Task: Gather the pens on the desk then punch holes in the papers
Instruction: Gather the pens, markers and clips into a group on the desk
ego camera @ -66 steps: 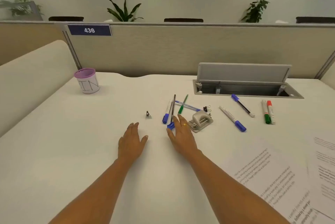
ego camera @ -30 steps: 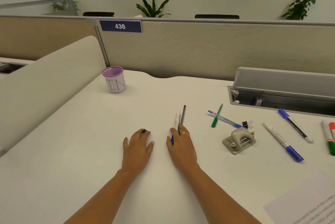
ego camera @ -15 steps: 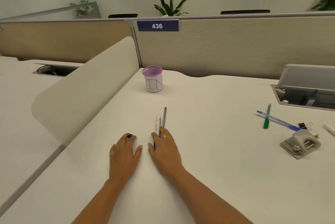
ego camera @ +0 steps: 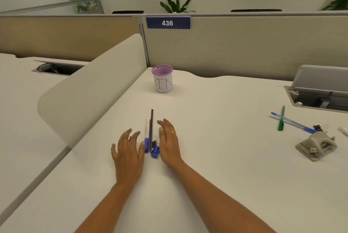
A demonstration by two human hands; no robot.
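Two pens lie side by side on the white desk (ego camera: 216, 157): a white marker with a blue cap (ego camera: 147, 134) and a thin black pen (ego camera: 151, 129). A blue cap-like piece (ego camera: 155, 151) and a small black clip (ego camera: 154, 142) rest at their near ends. My left hand (ego camera: 128, 150) lies flat just left of them, thumb against the blue cap, fingers spread. On the other side stands my right hand (ego camera: 168, 141), on edge, fingers straight, holding nothing. A green pen (ego camera: 281, 119) and a blue pen (ego camera: 293, 123) lie crossed at the far right beside a grey hole punch (ego camera: 316, 146).
A mesh cup labelled BIN (ego camera: 162, 79) with a purple rim stands at the back near the partition. A black binder clip (ego camera: 320, 128) lies beside the blue pen. An open cable tray (ego camera: 318, 97) is at the right. A curved white divider (ego camera: 90, 89) borders the left.
My right hand has lifted off the two pens and moved to their right. The left hand has shifted up against them. The blue piece and the clip now show between the hands. My view has turned left.
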